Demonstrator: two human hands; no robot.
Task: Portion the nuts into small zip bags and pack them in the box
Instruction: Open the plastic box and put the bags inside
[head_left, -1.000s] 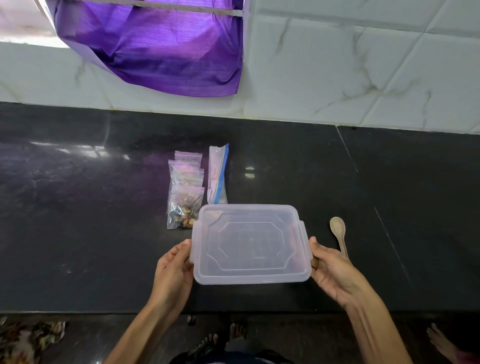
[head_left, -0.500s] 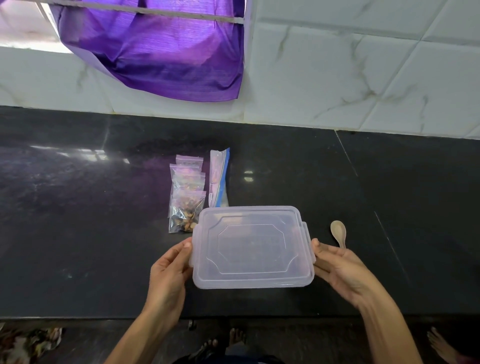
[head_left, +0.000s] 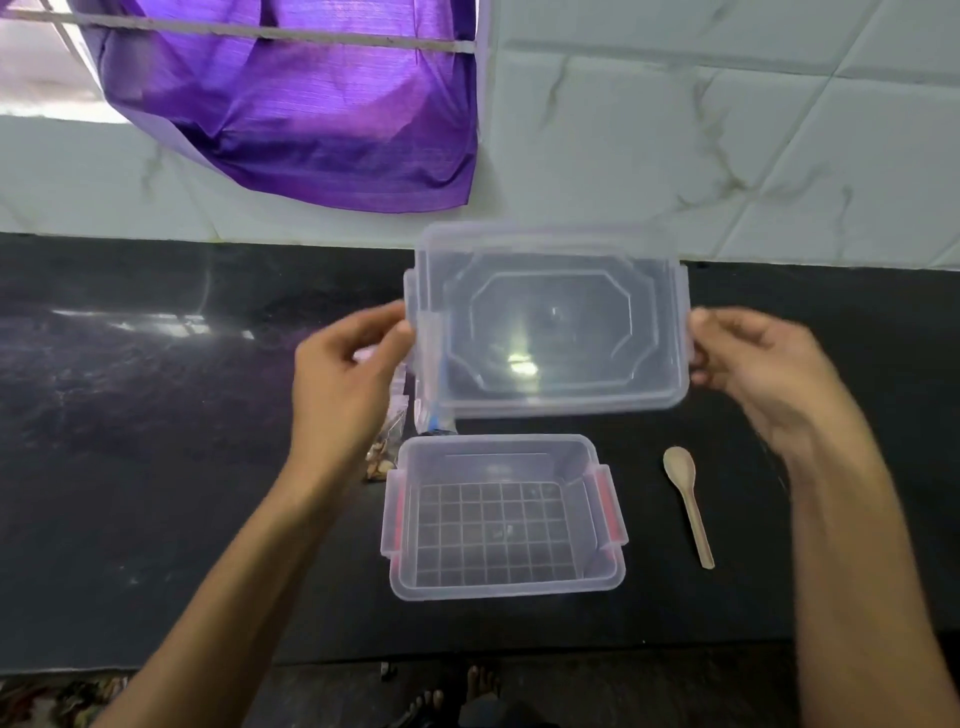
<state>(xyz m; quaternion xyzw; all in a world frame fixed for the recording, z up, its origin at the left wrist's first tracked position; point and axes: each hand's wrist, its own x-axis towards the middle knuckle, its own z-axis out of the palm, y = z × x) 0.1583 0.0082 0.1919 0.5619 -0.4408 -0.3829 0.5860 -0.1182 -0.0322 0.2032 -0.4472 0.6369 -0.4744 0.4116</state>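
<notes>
- Your left hand pinched the left edge of the clear lid, fingers curled round it in a narrow grip.
- Your right hand held the lid's right edge the same way.
- You held the lid tilted in the air above the counter.
- The open box sat on the counter just below the lid.
- A zip bag of nuts lay just left of the box, partly hidden by your left hand.
- A spoon lay to the right of the box.

Soft daylight, counter glare, hands motion-blurred
</notes>
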